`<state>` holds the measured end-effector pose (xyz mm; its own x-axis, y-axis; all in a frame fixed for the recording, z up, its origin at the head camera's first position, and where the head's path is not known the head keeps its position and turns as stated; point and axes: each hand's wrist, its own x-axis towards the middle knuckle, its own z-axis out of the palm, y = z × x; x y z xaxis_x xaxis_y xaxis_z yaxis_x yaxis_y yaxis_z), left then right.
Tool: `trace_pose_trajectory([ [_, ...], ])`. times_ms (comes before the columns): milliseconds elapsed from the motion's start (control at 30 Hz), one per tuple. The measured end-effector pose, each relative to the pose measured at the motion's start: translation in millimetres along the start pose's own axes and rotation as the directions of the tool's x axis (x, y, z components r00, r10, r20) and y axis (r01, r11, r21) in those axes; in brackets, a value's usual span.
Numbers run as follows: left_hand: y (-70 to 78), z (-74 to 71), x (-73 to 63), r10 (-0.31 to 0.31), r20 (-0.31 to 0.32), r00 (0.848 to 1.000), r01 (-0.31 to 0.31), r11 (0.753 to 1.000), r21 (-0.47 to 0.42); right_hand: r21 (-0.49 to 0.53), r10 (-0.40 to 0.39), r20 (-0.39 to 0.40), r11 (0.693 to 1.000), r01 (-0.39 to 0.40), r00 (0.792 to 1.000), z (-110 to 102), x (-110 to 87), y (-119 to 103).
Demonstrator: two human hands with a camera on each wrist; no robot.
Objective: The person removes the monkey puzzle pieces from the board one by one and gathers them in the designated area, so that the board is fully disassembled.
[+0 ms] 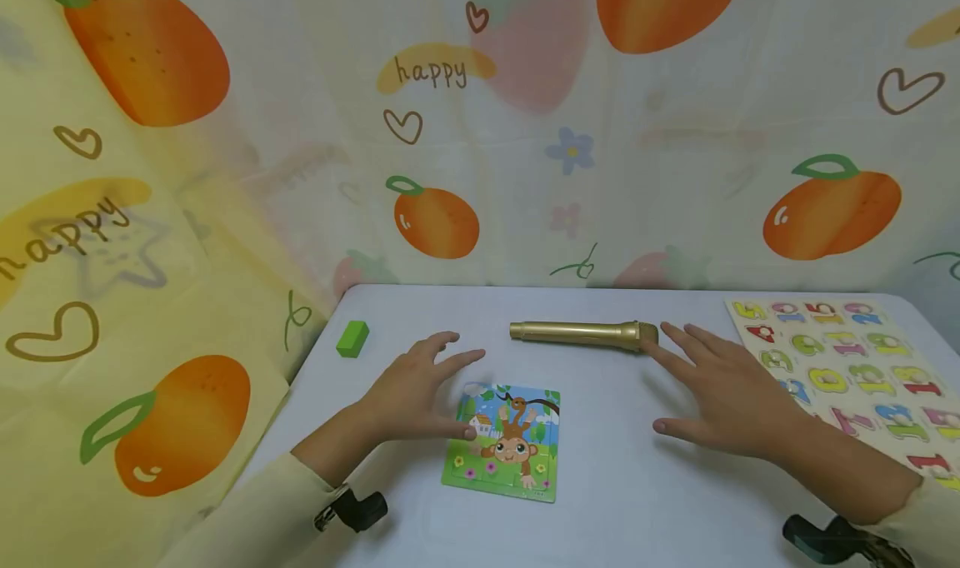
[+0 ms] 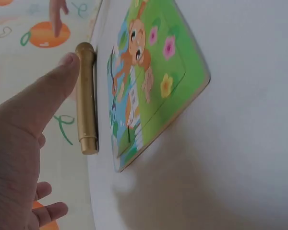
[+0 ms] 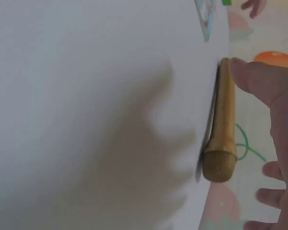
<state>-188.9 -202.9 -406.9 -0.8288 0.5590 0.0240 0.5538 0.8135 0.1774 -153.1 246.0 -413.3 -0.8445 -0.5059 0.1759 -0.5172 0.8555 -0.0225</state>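
A square monkey picture puzzle [image 1: 513, 447] lies flat on the white table, near its middle. My left hand [image 1: 420, 389] hovers by the puzzle's left side, thumb over its edge in the head view, fingers spread and holding nothing. Behind the puzzle lies a gold toy microphone [image 1: 573, 333], its ribbed head [image 3: 220, 165] toward the right. To the right, my right hand [image 1: 731, 393] is held above the table with its fingers apart and nothing in them; its fingertips overlap the microphone's head in the head view. Shadows of the hands fall on the tabletop.
A green block [image 1: 352, 339] sits at the back left of the table. On the right lies a board of colourful number-like pieces [image 1: 847, 343], partly behind the right forearm. A fruit-printed curtain [image 1: 525, 176] hangs along the table's back edge and left side.
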Motion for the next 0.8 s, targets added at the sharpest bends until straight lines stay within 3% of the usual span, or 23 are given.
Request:
trace_pose_trajectory([
  [167,4.3,8.9,-9.8,-0.065,-0.010,0.998,0.063,0.993,-0.104,0.082,0.018,-0.001,0.996,-0.018,1.000,8,9.5,-13],
  [400,9.0,25.0,-22.7,-0.132,0.003,0.991,0.129,0.959,-0.253,0.158,0.023,-0.004,0.987,-0.022,1.000,16,18.8,-28],
  [600,16.3,34.4,-32.2,-0.137,-0.024,0.990,0.121,0.932,-0.341,0.242,0.033,0.049,0.969,-0.044,0.998,22,29.3,-39],
  [800,14.9,50.2,-39.6,-0.148,-0.037,0.988,0.124,0.921,-0.368,0.360,-0.054,0.065,0.933,0.027,0.996,28,46.3,-51],
])
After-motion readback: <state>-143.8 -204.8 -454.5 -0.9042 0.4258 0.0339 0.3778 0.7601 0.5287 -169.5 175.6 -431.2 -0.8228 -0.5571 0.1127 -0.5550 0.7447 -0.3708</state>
